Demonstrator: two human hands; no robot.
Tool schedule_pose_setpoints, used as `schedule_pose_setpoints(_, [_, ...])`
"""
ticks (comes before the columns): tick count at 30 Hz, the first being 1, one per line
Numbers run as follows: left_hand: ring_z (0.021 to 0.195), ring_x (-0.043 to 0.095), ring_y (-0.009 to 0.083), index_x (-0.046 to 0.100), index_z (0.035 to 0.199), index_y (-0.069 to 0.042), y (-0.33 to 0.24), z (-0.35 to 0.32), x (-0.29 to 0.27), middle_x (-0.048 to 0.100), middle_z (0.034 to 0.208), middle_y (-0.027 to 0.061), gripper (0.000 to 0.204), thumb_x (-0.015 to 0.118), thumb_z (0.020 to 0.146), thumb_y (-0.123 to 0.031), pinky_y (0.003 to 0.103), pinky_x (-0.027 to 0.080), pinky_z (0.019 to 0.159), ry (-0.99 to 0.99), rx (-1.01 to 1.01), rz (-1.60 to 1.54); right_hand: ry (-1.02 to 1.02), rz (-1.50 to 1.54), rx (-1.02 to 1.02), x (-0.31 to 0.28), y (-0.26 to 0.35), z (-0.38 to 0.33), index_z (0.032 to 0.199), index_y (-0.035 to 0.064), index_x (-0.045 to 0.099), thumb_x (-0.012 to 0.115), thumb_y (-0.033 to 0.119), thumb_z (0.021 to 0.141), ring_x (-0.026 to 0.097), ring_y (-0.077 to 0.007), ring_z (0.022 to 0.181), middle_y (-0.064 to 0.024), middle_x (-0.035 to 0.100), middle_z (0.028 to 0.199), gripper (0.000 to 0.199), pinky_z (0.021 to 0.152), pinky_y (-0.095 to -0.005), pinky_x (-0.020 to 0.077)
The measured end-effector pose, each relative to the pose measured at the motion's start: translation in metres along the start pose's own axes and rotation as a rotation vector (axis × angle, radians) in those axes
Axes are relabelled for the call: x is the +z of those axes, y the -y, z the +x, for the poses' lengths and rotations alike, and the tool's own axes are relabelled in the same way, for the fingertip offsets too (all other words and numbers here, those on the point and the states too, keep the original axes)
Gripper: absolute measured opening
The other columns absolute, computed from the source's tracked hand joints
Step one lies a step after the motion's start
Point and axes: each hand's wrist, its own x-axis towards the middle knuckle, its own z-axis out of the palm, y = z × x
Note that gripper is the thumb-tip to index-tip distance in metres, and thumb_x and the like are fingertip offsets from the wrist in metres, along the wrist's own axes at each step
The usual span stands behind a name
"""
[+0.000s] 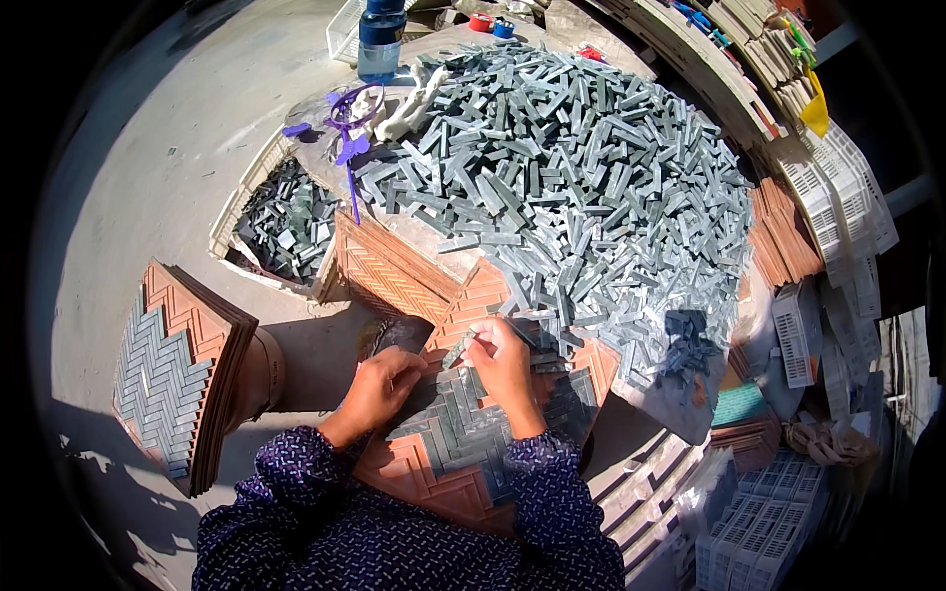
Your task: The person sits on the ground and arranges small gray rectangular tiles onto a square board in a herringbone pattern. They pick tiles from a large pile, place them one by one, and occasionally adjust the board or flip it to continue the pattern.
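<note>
My right hand point(501, 366) pinches a small grey-green stone tile strip point(456, 350) above a terracotta-coloured herringbone tray point(399, 461) in front of me. Dark grey strips point(458, 428) fill much of the tray's slots in a zigzag pattern; bare slots show along its near edge and far corners. On the tray's left side my left hand point(382, 392) has its thumb and fingers drawn together; whether anything is between them I cannot make out. Just beyond the hands spreads a large heap of loose grey stone strips point(581, 167).
At left, a stack of trays point(187, 379), its top one largely filled, rests on a round support point(258, 379). A cream crate point(232, 212) holds dark stone pieces. A blue bottle point(380, 44) and purple-handled item point(347, 128) stand far back. White crates point(838, 197) line the right.
</note>
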Motion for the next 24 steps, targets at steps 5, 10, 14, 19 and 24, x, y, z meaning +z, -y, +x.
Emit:
schedule_pose_setpoints(5, [0.082, 0.063, 0.0295, 0.064, 0.094, -0.002, 0.008, -0.004, 0.003, 0.064, 0.089, 0.0129, 0.015, 0.065, 0.079, 0.001, 0.033, 0.049, 0.066, -0.084, -0.020, -0.068, -0.083, 0.161, 0.082, -0.004, 0.002, -0.006, 0.098, -0.0055, 0.054, 0.058, -0.002, 0.086, 0.066, -0.0158, 0.069, -0.0115, 0.063, 0.083, 0.014, 0.060, -0.0262, 0.0550])
schedule_pose_setpoints(10, [0.076, 0.062, 0.0244, 0.066, 0.090, 0.000, 0.005, 0.000, 0.004, 0.064, 0.084, 0.0116, 0.015, 0.064, 0.077, 0.006, 0.031, 0.048, 0.065, -0.104, 0.041, -0.032, -0.183, 0.025, -0.035, -0.023, 0.004, 0.001, 0.100, -0.0040, 0.057, 0.058, 0.000, 0.086, 0.064, -0.0128, 0.069, -0.0086, 0.065, 0.083, 0.014, 0.061, -0.0243, 0.0515])
schedule_pose_setpoints(14, [0.075, 0.062, 0.0256, 0.065, 0.089, 0.000, 0.003, 0.000, 0.006, 0.063, 0.083, 0.0119, 0.013, 0.064, 0.077, 0.006, 0.032, 0.048, 0.064, -0.082, 0.075, 0.001, -0.073, -0.238, -0.086, -0.036, 0.011, 0.003, 0.097, 0.0004, 0.061, 0.061, 0.001, 0.083, 0.067, -0.0236, 0.075, -0.0146, 0.067, 0.083, 0.015, 0.067, -0.0321, 0.0511])
schedule_pose_setpoints(19, [0.074, 0.061, 0.0272, 0.065, 0.088, 0.000, 0.000, 0.001, 0.007, 0.061, 0.082, 0.0123, 0.012, 0.064, 0.077, 0.006, 0.032, 0.048, 0.064, -0.070, 0.052, 0.021, 0.065, -0.332, -0.217, -0.032, 0.005, 0.002, 0.097, 0.0022, 0.063, 0.063, -0.001, 0.079, 0.063, -0.0342, 0.077, -0.0165, 0.064, 0.084, 0.018, 0.068, -0.0366, 0.0493])
schedule_pose_setpoints(24, [0.073, 0.061, 0.0277, 0.064, 0.088, -0.001, -0.001, 0.000, 0.008, 0.060, 0.082, 0.0124, 0.012, 0.064, 0.078, 0.005, 0.032, 0.048, 0.064, -0.065, 0.058, 0.044, 0.090, -0.439, -0.267, -0.031, 0.007, -0.001, 0.096, 0.0034, 0.064, 0.064, -0.001, 0.076, 0.060, -0.0364, 0.083, -0.0159, 0.061, 0.089, 0.020, 0.070, -0.0413, 0.0476])
